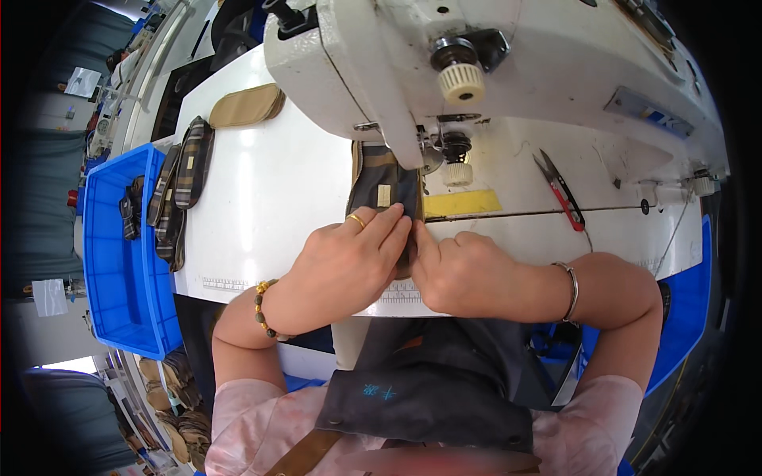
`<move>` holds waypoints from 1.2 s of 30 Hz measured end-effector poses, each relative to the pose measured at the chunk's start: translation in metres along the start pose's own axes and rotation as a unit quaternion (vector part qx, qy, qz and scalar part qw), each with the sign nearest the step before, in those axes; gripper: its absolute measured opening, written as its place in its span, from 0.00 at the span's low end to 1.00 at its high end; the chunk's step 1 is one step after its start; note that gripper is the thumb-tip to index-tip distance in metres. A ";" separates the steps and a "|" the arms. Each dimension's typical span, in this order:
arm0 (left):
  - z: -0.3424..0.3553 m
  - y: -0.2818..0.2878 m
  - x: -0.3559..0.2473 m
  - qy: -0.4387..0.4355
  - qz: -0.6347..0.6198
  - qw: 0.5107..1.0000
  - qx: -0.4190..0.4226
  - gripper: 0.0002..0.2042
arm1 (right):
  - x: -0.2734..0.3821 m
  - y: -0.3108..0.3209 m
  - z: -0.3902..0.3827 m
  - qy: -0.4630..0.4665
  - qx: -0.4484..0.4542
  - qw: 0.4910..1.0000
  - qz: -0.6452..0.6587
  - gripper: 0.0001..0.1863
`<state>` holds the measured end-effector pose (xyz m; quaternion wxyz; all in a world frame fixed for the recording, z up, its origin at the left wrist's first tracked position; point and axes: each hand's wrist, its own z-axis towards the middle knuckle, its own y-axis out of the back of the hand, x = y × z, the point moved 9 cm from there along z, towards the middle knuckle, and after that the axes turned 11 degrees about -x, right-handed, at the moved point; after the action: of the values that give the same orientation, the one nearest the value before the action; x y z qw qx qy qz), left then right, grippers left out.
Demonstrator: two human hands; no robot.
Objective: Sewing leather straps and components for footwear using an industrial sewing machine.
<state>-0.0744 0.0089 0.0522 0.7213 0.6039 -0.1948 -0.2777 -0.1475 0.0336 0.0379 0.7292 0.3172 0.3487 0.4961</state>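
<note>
The plaid fabric piece [367,184], partly beneath the sewing machine [548,75], is apparently being aligned for stitching, its near end pressed by the left hand [345,258] and right hand [468,271], whether fingers are clamped cannot be told, and straight feeding seems called for.

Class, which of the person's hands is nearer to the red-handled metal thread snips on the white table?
Right. The right hand is below and left of the red-handled metal snips in view; the left hand lies farther left, on the dark striped fabric piece.
</note>
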 end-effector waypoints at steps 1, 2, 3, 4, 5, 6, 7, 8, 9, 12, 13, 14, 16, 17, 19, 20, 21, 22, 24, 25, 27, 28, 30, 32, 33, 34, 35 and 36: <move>0.001 0.001 -0.001 -0.014 0.028 0.999 -0.031 0.27 | 0.002 0.000 -0.001 0.002 -0.001 1.000 0.002 0.13; 0.001 0.000 -0.003 -0.010 0.029 0.999 -0.030 0.27 | 0.005 -0.001 -0.002 0.007 0.004 1.000 0.004 0.12; 0.003 0.001 -0.003 0.007 0.029 0.999 -0.036 0.25 | 0.008 -0.002 -0.003 0.012 0.009 1.000 0.005 0.12; 0.005 0.000 -0.003 0.021 0.028 0.998 -0.042 0.24 | 0.010 -0.003 -0.003 0.013 0.009 1.000 0.006 0.12; 0.006 -0.003 -0.006 0.023 0.028 0.999 -0.041 0.24 | 0.010 -0.002 -0.004 0.007 -0.001 1.000 0.001 0.12; 0.007 -0.003 -0.006 0.037 0.034 0.997 -0.050 0.23 | 0.010 -0.001 -0.004 0.002 -0.012 1.000 -0.003 0.12; 0.007 -0.002 -0.006 0.052 0.041 0.996 -0.059 0.23 | 0.010 -0.001 -0.003 0.002 -0.013 1.000 -0.002 0.12; 0.008 -0.004 -0.006 0.053 0.042 0.996 -0.057 0.23 | 0.011 -0.001 -0.003 0.005 -0.013 1.000 0.001 0.12; 0.010 -0.003 -0.005 0.057 0.022 0.996 -0.073 0.21 | 0.011 0.000 -0.002 0.007 -0.013 1.000 0.003 0.12; 0.011 -0.006 0.000 0.066 -0.019 0.992 -0.102 0.18 | 0.012 -0.002 -0.003 0.015 -0.009 1.000 0.025 0.11; 0.011 -0.005 0.001 0.073 -0.036 0.990 -0.116 0.17 | 0.012 -0.002 -0.003 0.014 -0.010 1.000 0.025 0.11; 0.011 -0.005 0.001 0.073 -0.036 0.990 -0.116 0.17 | 0.012 -0.003 -0.003 0.012 -0.006 0.999 0.031 0.12; 0.013 -0.003 0.001 0.078 -0.045 0.987 -0.130 0.14 | 0.012 -0.004 -0.003 0.010 -0.001 0.999 0.038 0.12; 0.014 -0.003 0.001 0.078 -0.045 0.987 -0.130 0.14 | 0.012 -0.004 -0.003 0.011 -0.002 0.999 0.034 0.12; 0.015 -0.002 0.004 0.090 -0.070 0.985 -0.131 0.14 | 0.012 -0.004 -0.003 0.012 -0.002 0.999 0.031 0.13; 0.015 -0.002 0.004 0.090 -0.070 0.985 -0.131 0.14 | 0.012 -0.003 -0.003 0.012 -0.008 1.000 0.026 0.13; 0.016 0.000 0.003 0.092 -0.080 0.983 -0.136 0.13 | 0.011 -0.002 -0.002 0.012 -0.013 1.000 0.022 0.14; 0.016 0.000 0.004 0.094 -0.090 0.981 -0.141 0.13 | 0.012 -0.002 -0.002 0.012 -0.013 1.000 0.022 0.14; 0.016 -0.001 0.006 0.099 -0.099 0.981 -0.138 0.12 | 0.011 -0.002 -0.002 0.009 -0.015 1.000 0.015 0.14; 0.017 -0.003 0.007 0.103 -0.109 0.980 -0.135 0.12 | 0.011 -0.002 -0.001 0.009 -0.015 1.000 0.015 0.14; 0.018 -0.003 0.010 0.105 -0.104 0.980 -0.135 0.11 | 0.010 -0.001 0.001 0.006 -0.028 1.000 0.005 0.14; 0.019 -0.004 0.011 0.108 -0.101 0.980 -0.136 0.11 | 0.009 -0.003 0.001 0.006 -0.027 1.000 0.005 0.14; 0.022 -0.009 0.019 0.112 -0.097 0.978 -0.146 0.10 | 0.003 -0.011 0.000 -0.013 -0.021 1.000 -0.016 0.14; 0.026 -0.010 0.024 0.115 -0.091 0.977 -0.157 0.10 | -0.001 -0.016 0.001 -0.015 -0.037 0.999 -0.018 0.14; 0.028 -0.008 0.026 0.115 -0.079 0.976 -0.168 0.09 | -0.004 -0.016 0.001 -0.018 -0.053 0.998 -0.019 0.14; 0.029 -0.007 0.027 0.115 -0.069 0.975 -0.178 0.09 | -0.006 -0.017 0.002 -0.018 -0.052 0.998 -0.020 0.14; 0.031 -0.007 0.029 0.114 -0.069 0.975 -0.178 0.09 | -0.009 -0.018 0.002 -0.027 -0.046 0.999 -0.012 0.14; 0.032 -0.009 0.032 0.124 -0.071 0.975 -0.169 0.09 | -0.012 -0.019 0.002 -0.036 -0.039 0.999 -0.004 0.13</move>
<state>-0.0708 -0.0368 0.0475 0.8098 0.5154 -0.0109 -0.2801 -0.1395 0.0163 0.0264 0.7552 0.3049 0.3037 0.4945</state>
